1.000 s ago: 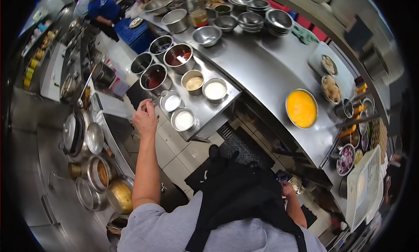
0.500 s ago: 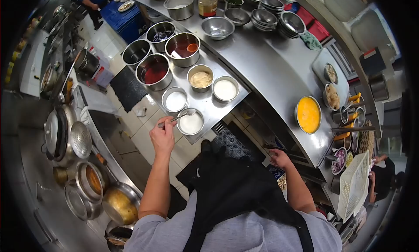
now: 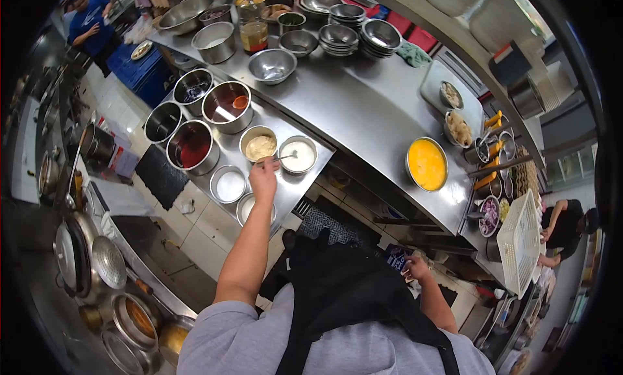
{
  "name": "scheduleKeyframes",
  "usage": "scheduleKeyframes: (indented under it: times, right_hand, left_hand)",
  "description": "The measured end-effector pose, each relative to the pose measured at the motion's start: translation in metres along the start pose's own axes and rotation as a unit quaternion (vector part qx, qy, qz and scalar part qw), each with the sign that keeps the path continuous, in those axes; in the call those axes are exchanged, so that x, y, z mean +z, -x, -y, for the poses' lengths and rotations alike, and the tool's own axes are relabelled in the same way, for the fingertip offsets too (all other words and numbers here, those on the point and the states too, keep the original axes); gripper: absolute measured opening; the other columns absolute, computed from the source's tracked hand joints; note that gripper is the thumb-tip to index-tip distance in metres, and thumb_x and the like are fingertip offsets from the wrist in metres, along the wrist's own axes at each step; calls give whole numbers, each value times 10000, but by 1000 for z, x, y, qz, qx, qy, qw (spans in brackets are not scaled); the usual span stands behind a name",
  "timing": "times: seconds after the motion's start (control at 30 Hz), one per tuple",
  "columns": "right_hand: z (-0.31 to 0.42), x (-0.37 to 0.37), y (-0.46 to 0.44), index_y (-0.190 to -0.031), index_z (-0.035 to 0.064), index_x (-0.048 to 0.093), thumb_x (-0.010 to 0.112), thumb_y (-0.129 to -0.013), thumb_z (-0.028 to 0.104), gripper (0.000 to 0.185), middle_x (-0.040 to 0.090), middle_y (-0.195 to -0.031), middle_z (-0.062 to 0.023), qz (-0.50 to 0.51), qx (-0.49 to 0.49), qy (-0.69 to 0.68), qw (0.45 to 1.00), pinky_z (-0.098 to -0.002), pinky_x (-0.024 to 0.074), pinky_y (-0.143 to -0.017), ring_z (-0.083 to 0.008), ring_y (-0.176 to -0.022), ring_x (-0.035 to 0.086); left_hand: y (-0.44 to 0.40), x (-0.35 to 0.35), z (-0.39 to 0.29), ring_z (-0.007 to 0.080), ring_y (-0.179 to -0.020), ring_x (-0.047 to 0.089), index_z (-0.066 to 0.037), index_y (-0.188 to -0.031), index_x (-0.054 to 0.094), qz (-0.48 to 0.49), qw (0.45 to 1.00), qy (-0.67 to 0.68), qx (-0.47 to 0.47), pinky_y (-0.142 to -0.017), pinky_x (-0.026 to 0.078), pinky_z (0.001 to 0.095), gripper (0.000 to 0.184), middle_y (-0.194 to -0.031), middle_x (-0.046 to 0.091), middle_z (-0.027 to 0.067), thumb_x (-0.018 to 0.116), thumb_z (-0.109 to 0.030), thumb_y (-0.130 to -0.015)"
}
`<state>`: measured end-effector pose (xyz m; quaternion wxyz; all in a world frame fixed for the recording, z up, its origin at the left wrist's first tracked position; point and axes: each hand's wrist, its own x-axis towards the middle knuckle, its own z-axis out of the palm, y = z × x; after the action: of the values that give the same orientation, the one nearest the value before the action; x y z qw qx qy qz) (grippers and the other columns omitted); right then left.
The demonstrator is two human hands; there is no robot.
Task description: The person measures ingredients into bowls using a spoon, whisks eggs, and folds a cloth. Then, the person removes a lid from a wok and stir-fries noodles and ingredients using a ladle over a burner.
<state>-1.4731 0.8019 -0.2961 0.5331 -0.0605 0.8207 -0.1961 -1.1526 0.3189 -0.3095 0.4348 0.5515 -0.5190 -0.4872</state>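
Observation:
My left hand [image 3: 263, 175] is closed on the handle of a small metal spoon [image 3: 284, 157]. The spoon's tip is over the white contents of a metal container [image 3: 298, 156] at the small steel table's right corner. Beside it stands a container of beige paste [image 3: 261, 148]. Two more containers of white contents stand nearer, one [image 3: 228, 184] left of my wrist and one [image 3: 248, 208] partly hidden behind my forearm. My right hand [image 3: 415, 268] hangs low at my right side, fingers loosely bent and apart, with nothing visible in it.
Pots of dark red liquid [image 3: 190, 146] stand at the table's left. The long counter [image 3: 363, 109] holds stacked bowls [image 3: 339, 39] and a bowl of yellow liquid [image 3: 426, 164]. Pans [image 3: 135, 321] line the left side. One person [image 3: 91, 24] is at back left, another [image 3: 566, 229] at right.
My left hand and the spoon have moved from the nearest white container to the one at the right corner. My right hand has lowered. The view has shifted.

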Motion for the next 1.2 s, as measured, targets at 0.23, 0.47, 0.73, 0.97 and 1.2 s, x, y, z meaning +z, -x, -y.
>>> scheduleKeyframes:
  times: [0.23,0.47,0.73,0.97,1.2]
  right_hand:
    - [-80,26,9,-1336,55,511,534,-887,54,450,652,-798,-141,8,20,-41,999,-352,499,-482,-213,-569,617]
    - [-89,23,4,-1356,55,491,533,-883,56,475,669,-829,-138,13,4,-42,999,-359,506,-502,-212,-597,630]
    - [-92,4,-25,-1327,43,538,496,-868,92,463,701,-868,-132,7,-37,-68,997,-333,543,-549,-194,-643,664]
    - [-93,-8,-21,-1309,72,565,508,-872,74,441,692,-847,-106,8,-45,-69,997,-327,531,-544,-181,-633,656]
    - [-146,-23,-22,-1355,73,521,512,-871,74,484,680,-820,-124,0,-13,-149,989,-340,527,-510,-202,-616,654]
  left_hand:
    - [11,-30,-22,160,-835,690,5,-1094,624,-13,982,128,-140,-646,464,252,293,-938,724,109,490,-232,-988]
    - [22,-38,-57,154,-830,681,5,-1086,622,-1,984,143,-105,-640,461,252,285,-937,720,113,486,-226,-987]
    - [52,37,-96,166,-840,694,-5,-1091,633,95,982,143,-78,-628,458,236,301,-934,716,116,501,-252,-982]
    - [102,186,-172,157,-830,695,-8,-1074,629,251,956,152,-10,-598,461,229,273,-903,723,111,571,-252,-966]
    - [80,175,-205,197,-808,711,23,-1022,680,171,947,-43,269,-766,541,320,248,-846,732,152,515,-157,-983]
